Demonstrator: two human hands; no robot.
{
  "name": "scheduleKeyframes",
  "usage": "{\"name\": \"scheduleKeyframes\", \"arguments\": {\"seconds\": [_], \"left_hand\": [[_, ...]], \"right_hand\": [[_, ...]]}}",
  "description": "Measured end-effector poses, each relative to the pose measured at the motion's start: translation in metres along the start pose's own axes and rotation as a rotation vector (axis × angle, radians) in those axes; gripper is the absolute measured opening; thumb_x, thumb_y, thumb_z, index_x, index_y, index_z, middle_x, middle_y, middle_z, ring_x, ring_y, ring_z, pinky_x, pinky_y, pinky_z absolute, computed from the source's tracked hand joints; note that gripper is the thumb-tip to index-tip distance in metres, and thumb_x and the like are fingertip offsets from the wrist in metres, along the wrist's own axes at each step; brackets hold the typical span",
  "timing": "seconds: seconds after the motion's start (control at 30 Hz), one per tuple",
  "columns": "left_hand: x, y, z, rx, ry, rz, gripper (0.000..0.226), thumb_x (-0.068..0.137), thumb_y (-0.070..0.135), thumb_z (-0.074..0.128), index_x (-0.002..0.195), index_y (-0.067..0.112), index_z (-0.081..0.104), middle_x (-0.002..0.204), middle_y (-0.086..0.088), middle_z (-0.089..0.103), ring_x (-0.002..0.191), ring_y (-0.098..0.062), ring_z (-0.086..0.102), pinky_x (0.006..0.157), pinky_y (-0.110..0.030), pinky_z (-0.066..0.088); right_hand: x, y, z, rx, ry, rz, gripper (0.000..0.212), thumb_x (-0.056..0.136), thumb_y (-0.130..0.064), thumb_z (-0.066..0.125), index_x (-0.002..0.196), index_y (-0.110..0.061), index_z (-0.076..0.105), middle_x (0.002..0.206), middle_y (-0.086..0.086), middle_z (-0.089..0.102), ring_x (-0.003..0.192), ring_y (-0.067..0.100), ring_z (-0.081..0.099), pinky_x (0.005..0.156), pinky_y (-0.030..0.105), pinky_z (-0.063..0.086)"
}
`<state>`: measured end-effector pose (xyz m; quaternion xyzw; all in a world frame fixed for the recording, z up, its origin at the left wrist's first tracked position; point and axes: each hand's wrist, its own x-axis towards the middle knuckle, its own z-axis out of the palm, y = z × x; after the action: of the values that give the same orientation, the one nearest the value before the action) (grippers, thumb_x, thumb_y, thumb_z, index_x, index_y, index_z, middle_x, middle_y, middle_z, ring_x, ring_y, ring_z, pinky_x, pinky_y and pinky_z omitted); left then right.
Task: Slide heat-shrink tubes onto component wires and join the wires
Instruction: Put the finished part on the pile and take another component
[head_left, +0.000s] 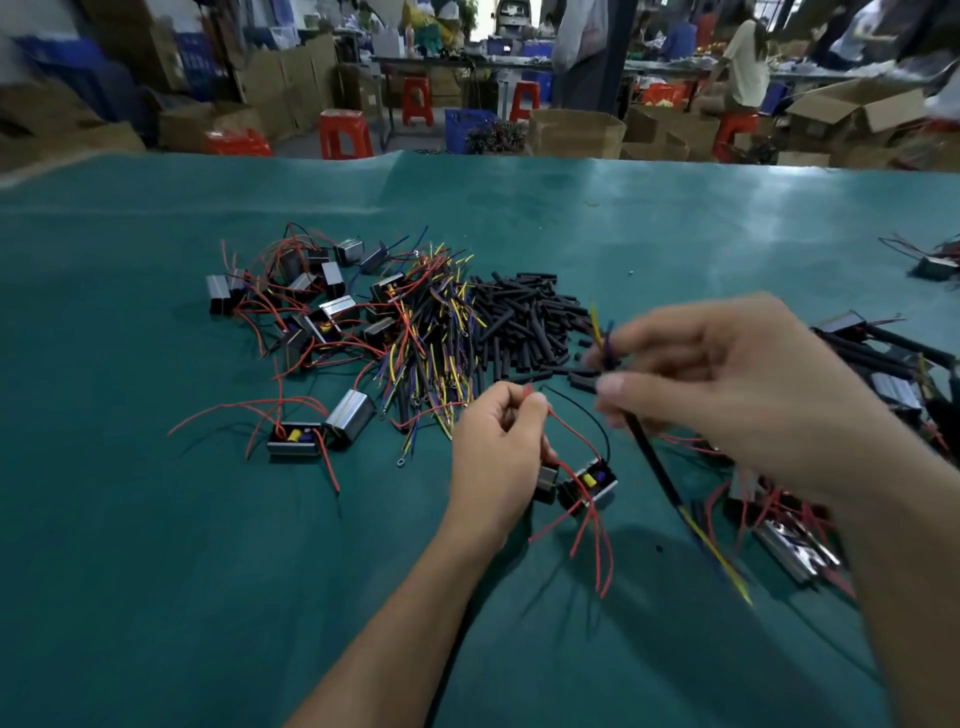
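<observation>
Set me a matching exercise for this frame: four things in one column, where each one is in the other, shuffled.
Things:
1. loose black tubes
2. red wire tip
3. yellow and blue wire bundle
4. green table cover

Places:
A. pinched in the right hand
B. heaped mid-table
C. under everything
D. pinched in the left hand

Pairs: 1-B, 2-D, 3-A, 4-C

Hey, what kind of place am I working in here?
Probably a small electronics assembly workshop: a pile of black heat-shrink tubes on a green work table, cardboard boxes and red plastic stools behind.
</observation>
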<state>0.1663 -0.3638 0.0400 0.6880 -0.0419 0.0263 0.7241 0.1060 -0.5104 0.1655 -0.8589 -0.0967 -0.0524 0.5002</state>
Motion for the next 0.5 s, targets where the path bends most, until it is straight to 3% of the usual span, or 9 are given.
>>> {"name": "scheduleKeyframes", "arguments": {"seconds": [0.1, 0.23, 0.33, 0.43, 0.5], "left_hand": [[-0.001, 0.000, -0.001, 0.034, -0.015, -0.002, 0.025, 0.100, 0.015, 0.055, 0.075, 0.012, 0.057, 0.054, -0.001, 0.057, 0.047, -0.011, 0.053, 0.048, -0.027, 0.047], [-0.002, -0.001, -0.001, 0.045, -0.001, 0.004, 0.025, 0.099, 0.017, 0.056, 0.074, 0.012, 0.057, 0.056, -0.003, 0.057, 0.047, -0.010, 0.056, 0.050, -0.022, 0.048], [-0.001, -0.004, 0.000, 0.027, 0.001, 0.009, 0.032, 0.098, 0.017, 0.055, 0.066, 0.021, 0.053, 0.054, -0.005, 0.055, 0.046, -0.011, 0.055, 0.052, -0.023, 0.047], [0.002, -0.006, -0.001, 0.023, -0.009, 0.007, 0.034, 0.097, 0.021, 0.057, 0.063, 0.023, 0.052, 0.057, -0.014, 0.060, 0.046, -0.013, 0.057, 0.051, -0.023, 0.046], [0.003, -0.007, 0.000, 0.019, -0.017, 0.004, 0.028, 0.095, 0.027, 0.057, 0.069, 0.020, 0.056, 0.061, -0.017, 0.063, 0.045, -0.015, 0.057, 0.052, -0.028, 0.048]], "right_hand": [[0.061, -0.029, 0.027, -0.121, 0.001, -0.102, 0.011, 0.088, -0.020, 0.079, 0.082, -0.012, 0.076, 0.068, 0.001, 0.076, 0.053, 0.010, 0.064, 0.052, 0.020, 0.050], [0.149, -0.051, 0.077, -0.271, 0.009, -0.133, 0.016, 0.088, -0.024, 0.079, 0.084, -0.009, 0.077, 0.074, 0.010, 0.077, 0.059, 0.024, 0.071, 0.061, 0.032, 0.061], [0.198, -0.053, 0.107, -0.426, 0.061, -0.159, 0.016, 0.086, -0.031, 0.080, 0.088, -0.015, 0.079, 0.082, 0.008, 0.076, 0.071, 0.020, 0.071, 0.077, 0.035, 0.062], [0.225, -0.040, 0.125, -0.546, -0.041, -0.117, 0.023, 0.087, -0.032, 0.080, 0.100, -0.013, 0.079, 0.090, 0.011, 0.075, 0.082, 0.026, 0.073, 0.084, 0.040, 0.062], [0.234, -0.027, 0.128, -0.659, -0.077, -0.084, 0.026, 0.087, -0.028, 0.077, 0.108, -0.015, 0.076, 0.108, 0.014, 0.072, 0.096, 0.033, 0.070, 0.090, 0.044, 0.060]]}}
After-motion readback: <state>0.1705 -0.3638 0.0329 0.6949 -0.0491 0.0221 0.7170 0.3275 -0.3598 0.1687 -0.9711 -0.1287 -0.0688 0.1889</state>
